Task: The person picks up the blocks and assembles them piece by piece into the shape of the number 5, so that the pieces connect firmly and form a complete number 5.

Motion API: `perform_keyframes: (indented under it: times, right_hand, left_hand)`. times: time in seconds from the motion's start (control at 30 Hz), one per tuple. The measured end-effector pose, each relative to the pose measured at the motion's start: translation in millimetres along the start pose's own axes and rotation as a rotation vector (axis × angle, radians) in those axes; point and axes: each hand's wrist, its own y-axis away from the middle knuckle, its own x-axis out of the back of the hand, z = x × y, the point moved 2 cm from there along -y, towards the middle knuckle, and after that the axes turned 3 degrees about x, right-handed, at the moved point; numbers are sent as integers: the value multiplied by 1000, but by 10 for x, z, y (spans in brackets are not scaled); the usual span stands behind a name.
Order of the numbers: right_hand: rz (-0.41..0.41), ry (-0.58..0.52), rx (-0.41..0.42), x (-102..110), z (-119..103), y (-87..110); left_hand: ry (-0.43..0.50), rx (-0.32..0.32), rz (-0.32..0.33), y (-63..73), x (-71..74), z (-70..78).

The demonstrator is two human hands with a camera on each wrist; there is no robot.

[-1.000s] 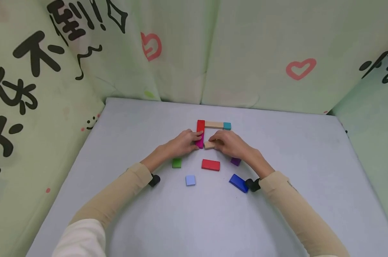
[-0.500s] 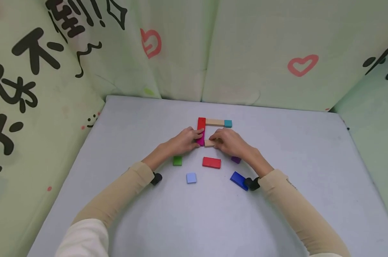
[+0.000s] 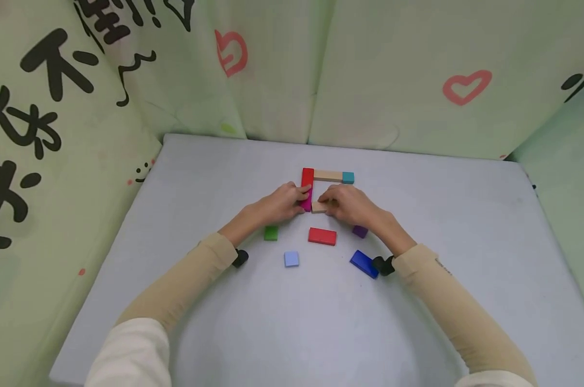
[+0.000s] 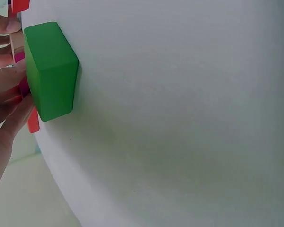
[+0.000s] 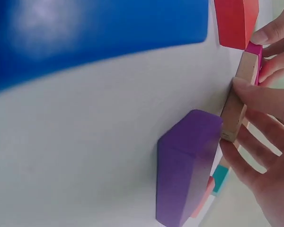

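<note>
1. Table (image 3: pixel 321 322): pale grey top, walled in by green printed cloth (image 3: pixel 393 80) on three sides. All blocks lie flat on it, so nothing needs propping.
2. Left hand (image 3: pixel 282 203): fingers rest against the magenta block (image 3: pixel 305 202), pressing its left side. Judged as a brace so that block does not slide while its neighbour is pushed in. Nothing curled round; fingers look fairly straight.
3. Right hand (image 3: pixel 350 205): thumb and fingers pinch the small wooden block (image 3: pixel 318 207), clear in the right wrist view (image 5: pixel 236 106). Block lies flat on the table, end butted against the magenta block.
4. Frame so far: red block (image 3: pixel 307 176) at the far left corner with the magenta one in line below it, long wooden block (image 3: pixel 328 176) running right from the red one, teal block (image 3: pixel 348 177) capping its right end. The pinched piece sits at the near left corner, likely starting the near side of a rectangle.
5. Loose pieces nearer the person, apart from each other: blue block (image 3: pixel 363 263) just by the right wrist, red flat block (image 3: pixel 322 236) in the middle, green block (image 3: pixel 271 233) under the left wrist, light blue block (image 3: pixel 291 258), purple block (image 3: pixel 360 231) beside the right hand.
</note>
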Motion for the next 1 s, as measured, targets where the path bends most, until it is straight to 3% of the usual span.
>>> perform_keyframes:
  times: [0.13,0.3,0.73,1.0]
  right_hand:
    - [-24,1,11,16,-14,-20]
    - [-38,-15,-40,73,2,6]
    - [-2,-8,-134,365,173,214]
    - [-2,-39,-214,391,323,369]
  left_hand:
    - [-3,9,-6,14,7,1]
    - [-10,-7,-1,9,4,8]
    - [6,12,-1,-23,54,-1]
    - [28,7,0,-22,9,-14]
